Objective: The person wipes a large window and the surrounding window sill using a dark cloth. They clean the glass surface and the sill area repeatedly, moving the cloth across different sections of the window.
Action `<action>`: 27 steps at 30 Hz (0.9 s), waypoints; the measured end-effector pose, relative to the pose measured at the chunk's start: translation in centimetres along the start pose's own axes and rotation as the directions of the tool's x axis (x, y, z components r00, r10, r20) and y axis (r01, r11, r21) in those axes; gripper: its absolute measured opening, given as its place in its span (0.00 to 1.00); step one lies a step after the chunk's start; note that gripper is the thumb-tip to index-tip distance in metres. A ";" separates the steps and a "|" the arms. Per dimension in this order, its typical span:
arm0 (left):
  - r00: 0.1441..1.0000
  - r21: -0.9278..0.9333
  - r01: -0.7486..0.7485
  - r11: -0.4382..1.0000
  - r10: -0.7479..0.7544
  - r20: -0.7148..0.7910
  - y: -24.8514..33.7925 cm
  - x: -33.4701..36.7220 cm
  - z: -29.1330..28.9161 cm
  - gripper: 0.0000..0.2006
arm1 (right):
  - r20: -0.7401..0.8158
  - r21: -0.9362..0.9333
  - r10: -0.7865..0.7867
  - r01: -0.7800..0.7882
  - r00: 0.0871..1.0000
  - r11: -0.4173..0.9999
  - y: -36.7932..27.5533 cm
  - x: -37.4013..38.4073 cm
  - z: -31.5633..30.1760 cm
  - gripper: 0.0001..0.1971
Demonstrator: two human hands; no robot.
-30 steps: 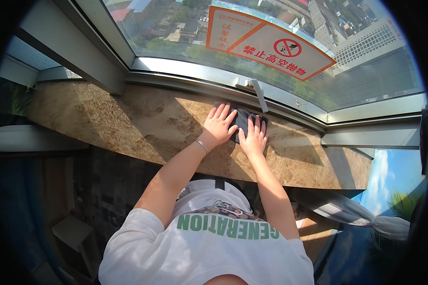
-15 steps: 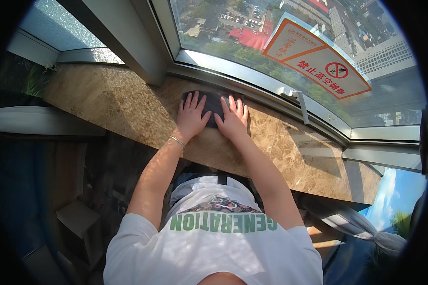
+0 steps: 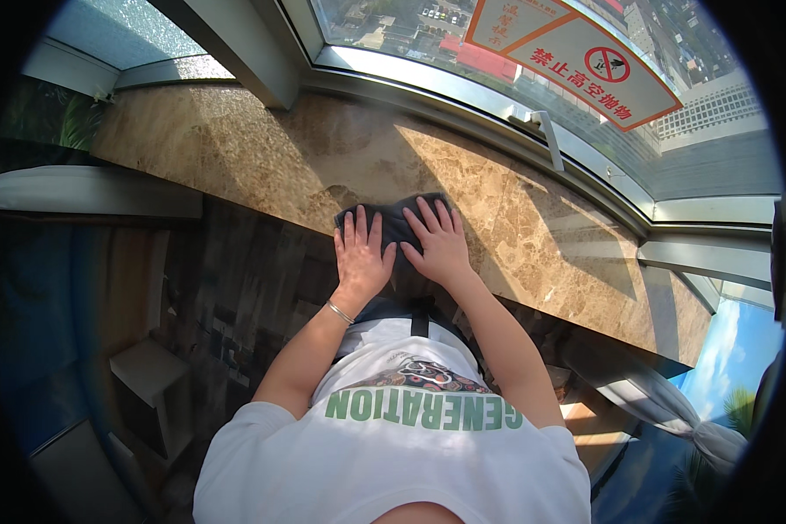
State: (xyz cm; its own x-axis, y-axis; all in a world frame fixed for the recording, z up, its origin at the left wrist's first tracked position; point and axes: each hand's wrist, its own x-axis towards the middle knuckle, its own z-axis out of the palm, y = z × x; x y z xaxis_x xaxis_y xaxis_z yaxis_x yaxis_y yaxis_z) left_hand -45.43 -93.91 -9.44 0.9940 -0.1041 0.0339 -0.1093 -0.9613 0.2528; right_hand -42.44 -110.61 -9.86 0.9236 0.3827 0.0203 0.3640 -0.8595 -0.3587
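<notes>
A dark grey cloth (image 3: 396,225) is spread on a brown marble windowsill (image 3: 515,218), right by its near edge. On the left part of the cloth lies my left hand (image 3: 362,258), flat, with a thin bracelet at the wrist. My right hand (image 3: 438,244) presses flat on the cloth's right part, its fingers stretched and apart. Both thumbs point inward, with dark fabric showing between them. The palms cover part of the cloth, and its near side seems to reach the sill's edge.
Beyond the sill runs a metal-framed window with a white handle (image 3: 548,140) and an orange-bordered warning sticker (image 3: 576,63). A thick frame post (image 3: 244,52) meets the sill at the far left. A tied pale curtain (image 3: 664,406) hangs at the lower right.
Both hands have drawn the cloth from beside the window frame back toward my body, to the sill's near edge. The view has also tilted down a little.
</notes>
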 end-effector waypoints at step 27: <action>0.967 0.078 -0.220 0.972 0.207 0.146 -13.8 2.6 -3.9 0.41 | -0.066 0.025 -0.158 0.160 0.985 0.987 -7.8 6.2 3.6 0.42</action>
State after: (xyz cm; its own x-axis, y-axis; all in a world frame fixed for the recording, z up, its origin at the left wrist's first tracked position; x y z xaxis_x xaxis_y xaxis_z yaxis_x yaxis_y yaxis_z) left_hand -41.33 -79.88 -9.06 0.9398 -0.3372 -0.0556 -0.3247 -0.9317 0.1631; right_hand -39.96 -100.27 -10.33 0.8602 0.4909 0.1380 0.5042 -0.7785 -0.3737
